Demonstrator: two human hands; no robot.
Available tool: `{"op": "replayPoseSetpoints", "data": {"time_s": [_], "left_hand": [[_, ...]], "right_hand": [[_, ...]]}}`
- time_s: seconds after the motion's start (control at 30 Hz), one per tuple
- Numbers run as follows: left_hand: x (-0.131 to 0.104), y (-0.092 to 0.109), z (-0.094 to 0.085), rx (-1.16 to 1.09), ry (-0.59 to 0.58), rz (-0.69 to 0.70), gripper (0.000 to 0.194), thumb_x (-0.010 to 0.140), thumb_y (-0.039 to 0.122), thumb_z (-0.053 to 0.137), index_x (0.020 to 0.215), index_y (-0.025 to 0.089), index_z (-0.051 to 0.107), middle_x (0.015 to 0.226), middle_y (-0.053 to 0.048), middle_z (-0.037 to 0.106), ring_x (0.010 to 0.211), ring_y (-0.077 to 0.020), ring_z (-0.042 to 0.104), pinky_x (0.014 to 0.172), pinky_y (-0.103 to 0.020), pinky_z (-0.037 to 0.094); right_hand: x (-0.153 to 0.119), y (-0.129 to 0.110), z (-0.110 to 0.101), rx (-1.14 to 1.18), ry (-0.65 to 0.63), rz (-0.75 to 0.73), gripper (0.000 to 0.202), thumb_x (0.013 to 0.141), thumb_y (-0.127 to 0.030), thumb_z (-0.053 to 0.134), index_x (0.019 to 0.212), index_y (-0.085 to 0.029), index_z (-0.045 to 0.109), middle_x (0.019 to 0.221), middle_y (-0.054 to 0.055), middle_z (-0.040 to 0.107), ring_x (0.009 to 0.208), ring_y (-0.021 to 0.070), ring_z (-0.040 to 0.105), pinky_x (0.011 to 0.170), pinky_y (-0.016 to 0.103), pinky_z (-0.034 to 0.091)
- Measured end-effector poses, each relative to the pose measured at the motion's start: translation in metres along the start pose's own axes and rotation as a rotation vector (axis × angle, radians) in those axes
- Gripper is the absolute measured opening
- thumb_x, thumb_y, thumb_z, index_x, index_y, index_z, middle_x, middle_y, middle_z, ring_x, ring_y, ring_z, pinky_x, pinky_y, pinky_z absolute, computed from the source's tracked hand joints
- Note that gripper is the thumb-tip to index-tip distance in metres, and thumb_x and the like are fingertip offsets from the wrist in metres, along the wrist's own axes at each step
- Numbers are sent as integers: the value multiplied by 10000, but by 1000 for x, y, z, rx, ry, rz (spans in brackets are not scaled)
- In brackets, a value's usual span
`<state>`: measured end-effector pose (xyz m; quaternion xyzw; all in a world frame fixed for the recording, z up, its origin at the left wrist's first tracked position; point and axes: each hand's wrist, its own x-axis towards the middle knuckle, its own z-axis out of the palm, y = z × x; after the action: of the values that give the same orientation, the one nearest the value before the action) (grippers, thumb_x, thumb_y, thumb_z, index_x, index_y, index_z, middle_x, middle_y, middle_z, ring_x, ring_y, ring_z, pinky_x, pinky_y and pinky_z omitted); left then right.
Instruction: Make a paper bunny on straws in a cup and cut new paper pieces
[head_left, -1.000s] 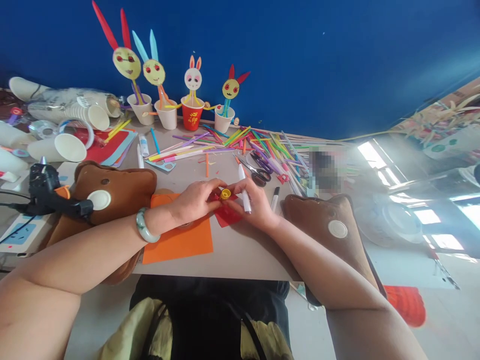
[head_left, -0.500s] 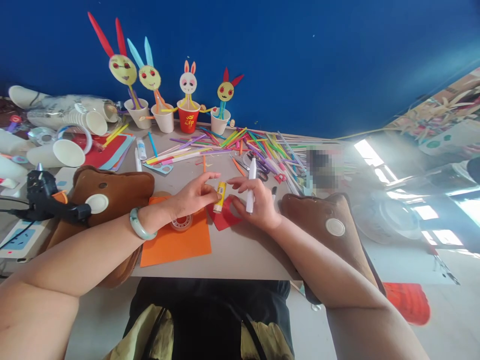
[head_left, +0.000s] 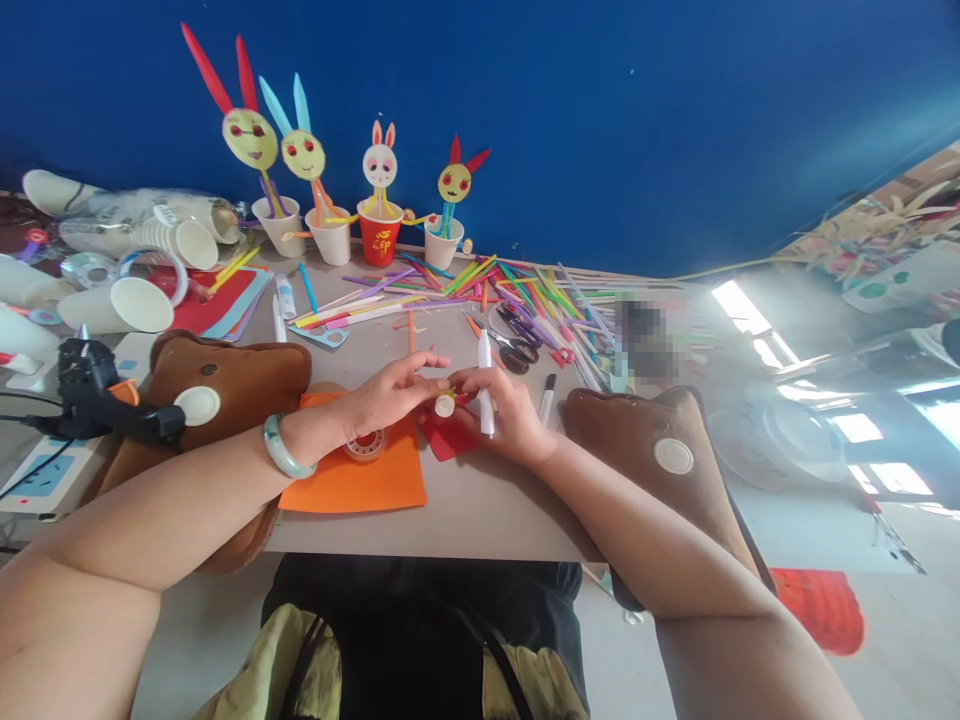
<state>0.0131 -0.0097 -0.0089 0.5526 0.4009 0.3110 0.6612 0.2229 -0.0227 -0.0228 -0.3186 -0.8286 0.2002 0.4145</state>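
Observation:
My left hand (head_left: 390,397), with a bracelet at its wrist, has thumb and fingertips at a small yellow tube (head_left: 445,403), whose round pale end faces me. My right hand (head_left: 510,412) also touches the tube with its fingertips, and a white pen (head_left: 486,385) stands nearly upright between its fingers. Below the tube, a red paper piece (head_left: 444,440) lies on the table (head_left: 487,510). Under my left wrist are a tape roll (head_left: 366,444) and orange paper (head_left: 382,485).
Brown cushions (head_left: 247,385) (head_left: 637,430) flank my forearms. A glue gun (head_left: 94,385) is at the left. Coloured sticks (head_left: 525,310), scissors (head_left: 517,352) and a capped marker (head_left: 547,400) lie behind my hands. Cups with paper faces (head_left: 380,235) line the blue wall.
The yellow tube has tipped so its round end faces me, and my fingers have closed in around it. My right hand and the white pen have moved slightly left.

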Motion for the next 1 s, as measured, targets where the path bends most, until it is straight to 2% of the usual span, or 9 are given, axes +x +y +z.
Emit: {"op": "replayPoseSetpoints", "data": {"time_s": [0.17,0.23,0.33,0.43,0.53,0.63,0.83,1.0], "left_hand": [[-1,3,4,-62,-43,-35,555,858,592,637,1216,179,540,684,6,661,583,-161,642,568,-283,516],[-1,3,4,-62,-66,-50,528,891,565,587,1238,173,515,622,13,641,552,-172,634,547,-285,510],[-1,2,2,-10,-39,-18,387,911,456,557,1176,173,567,582,31,608,545,-147,606,555,-253,485],[1,0,-1,78,22,52,236,890,330,559,1056,181,637,642,30,623,606,-119,596,588,-224,463],[2,0,-3,99,15,105,215,853,291,592,1024,177,656,779,-3,685,727,-141,641,665,-243,497],[3,-1,-3,125,-1,146,254,803,301,675,1021,171,661,847,-26,697,793,-163,658,705,-261,518],[3,-6,-3,258,-29,184,341,754,362,777,1006,163,661,839,-10,660,748,-136,619,693,-253,507],[3,-9,-4,397,21,273,258,751,333,783,938,174,704,878,-22,662,789,-143,617,705,-245,494]], "right_hand": [[2,-3,-1,60,-20,179,250,890,-419,678,910,-253,492,940,46,722,786,177,676,716,315,536],[3,-5,-2,84,-30,250,312,862,-475,704,901,-248,493,880,32,706,729,166,651,675,303,522],[6,-7,-3,128,-47,318,379,817,-519,739,889,-241,493,840,20,683,687,157,619,638,296,504],[6,-7,-3,191,-37,377,403,801,-528,749,881,-236,484,821,7,660,661,150,600,610,293,490],[5,-6,-1,246,-36,436,416,792,-523,760,881,-239,469,793,-7,641,635,146,586,580,286,478],[5,-5,0,256,-38,440,420,788,-518,768,875,-240,466,804,-1,649,666,153,594,600,290,488],[5,-4,-2,173,-81,343,368,790,-441,781,877,-235,489,851,11,656,723,161,605,671,299,497],[3,-2,-2,146,-100,297,345,790,-381,777,901,-235,485,845,5,658,707,155,606,670,289,489]]}}
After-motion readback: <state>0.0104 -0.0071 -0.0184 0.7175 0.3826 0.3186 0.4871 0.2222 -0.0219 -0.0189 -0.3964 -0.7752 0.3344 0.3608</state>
